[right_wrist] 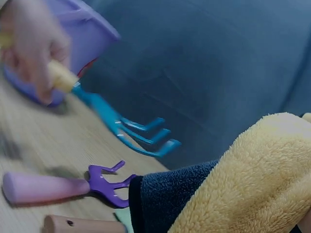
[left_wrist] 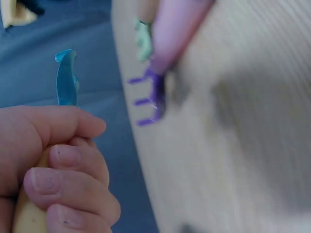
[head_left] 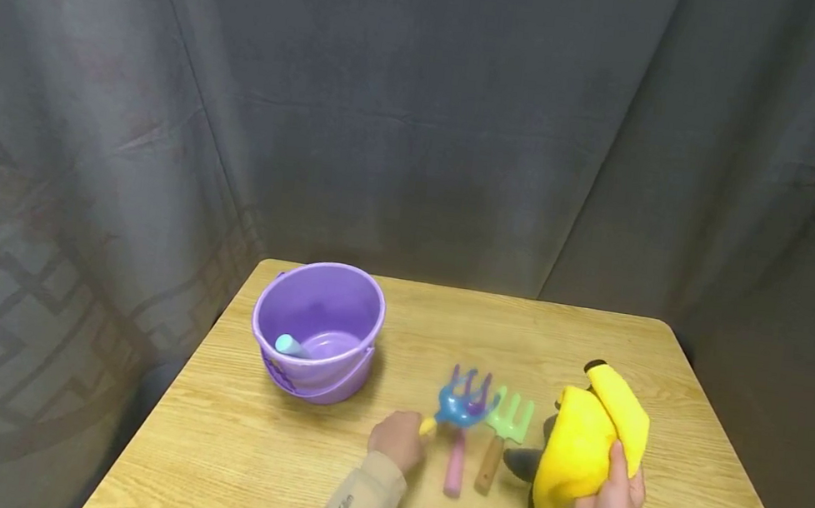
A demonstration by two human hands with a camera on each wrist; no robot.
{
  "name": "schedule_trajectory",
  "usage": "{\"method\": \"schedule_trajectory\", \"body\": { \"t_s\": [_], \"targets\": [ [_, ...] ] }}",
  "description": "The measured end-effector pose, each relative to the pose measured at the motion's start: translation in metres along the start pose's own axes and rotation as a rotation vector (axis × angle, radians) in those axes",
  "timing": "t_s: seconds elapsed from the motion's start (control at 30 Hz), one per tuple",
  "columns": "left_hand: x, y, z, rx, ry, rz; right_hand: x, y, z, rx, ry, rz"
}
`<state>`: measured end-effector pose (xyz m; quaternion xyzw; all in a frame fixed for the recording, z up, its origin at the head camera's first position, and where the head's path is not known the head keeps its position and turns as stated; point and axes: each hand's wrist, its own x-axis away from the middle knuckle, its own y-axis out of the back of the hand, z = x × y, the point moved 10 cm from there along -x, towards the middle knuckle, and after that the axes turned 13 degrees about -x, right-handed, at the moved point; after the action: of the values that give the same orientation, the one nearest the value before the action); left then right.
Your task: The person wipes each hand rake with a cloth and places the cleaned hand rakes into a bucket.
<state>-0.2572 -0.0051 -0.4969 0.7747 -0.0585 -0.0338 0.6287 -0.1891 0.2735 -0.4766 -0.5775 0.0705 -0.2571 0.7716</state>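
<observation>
My left hand [head_left: 397, 439] grips the yellow handle of a blue toy hand rake [head_left: 459, 407], fingers curled round it in the left wrist view. The rake's tines overlap a purple hand rake with a pink handle [head_left: 454, 467], which lies on the table. Beside that lies a green hand rake with a wooden handle [head_left: 490, 463]. On the right, my right hand [head_left: 613, 502] holds a fuzzy yellow fabric thing [head_left: 575, 462] with dark grey parts, thumb on its near side. In the right wrist view, the yellow fabric [right_wrist: 257, 170] covers the hand.
A purple bucket [head_left: 343, 385] stands at the table's back left, with a light-teal rod end [head_left: 289, 345] inside. Its handle hangs down in front. The wooden table [head_left: 687, 453] ends at a grey curtain [head_left: 418, 163] behind.
</observation>
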Motion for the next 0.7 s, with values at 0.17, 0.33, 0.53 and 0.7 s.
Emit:
{"method": "schedule_trajectory", "body": {
  "t_s": [0.17, 0.33, 0.53, 0.7],
  "targets": [
    [0.008, 0.012, -0.018, 0.001, -0.053, -0.003, 0.011, -0.032, 0.0, 0.24, 0.208, 0.092],
    [0.014, 0.017, -0.028, 0.003, -0.078, 0.002, 0.022, -0.056, -0.007, 0.637, 0.379, 0.22],
    [0.019, 0.019, -0.039, 0.025, -0.104, 0.036, 0.047, -0.091, -0.03, 1.084, 0.691, 0.54],
    [0.021, 0.019, -0.043, 0.088, -0.099, 0.071, 0.063, -0.098, -0.059, 1.22, 0.855, 0.814]
  ]
}}
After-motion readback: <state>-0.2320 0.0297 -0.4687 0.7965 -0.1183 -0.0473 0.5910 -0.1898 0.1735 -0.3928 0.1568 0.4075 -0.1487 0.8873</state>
